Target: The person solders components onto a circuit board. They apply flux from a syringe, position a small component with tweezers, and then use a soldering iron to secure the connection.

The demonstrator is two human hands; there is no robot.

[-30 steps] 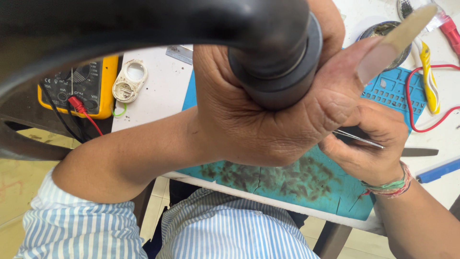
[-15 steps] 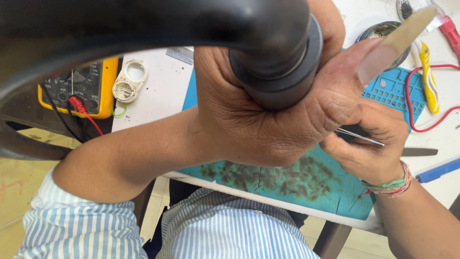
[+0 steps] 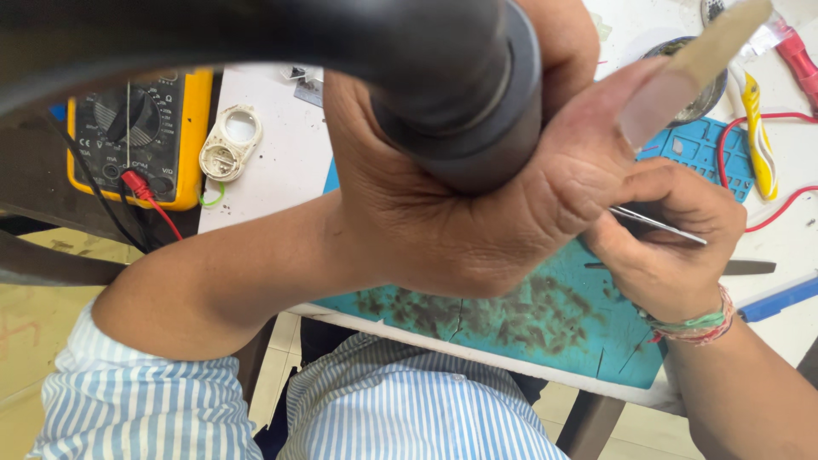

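Note:
My left hand (image 3: 477,213) is raised close to the camera and wrapped around a thick black tube (image 3: 443,77) that fills the top of the view. My right hand (image 3: 673,247) rests lower on the teal work mat (image 3: 511,315) and pinches thin metal tweezers (image 3: 660,225). The tweezer tips run behind my left hand, so whatever they touch is hidden. A thread bracelet sits on my right wrist.
A yellow multimeter (image 3: 141,136) with red and black leads sits at the left. Beside it lies a white plastic casing (image 3: 228,143). Red wire (image 3: 767,162), a yellow-handled tool (image 3: 754,128), a round metal tin (image 3: 703,81) and a blue tool (image 3: 780,298) lie at the right.

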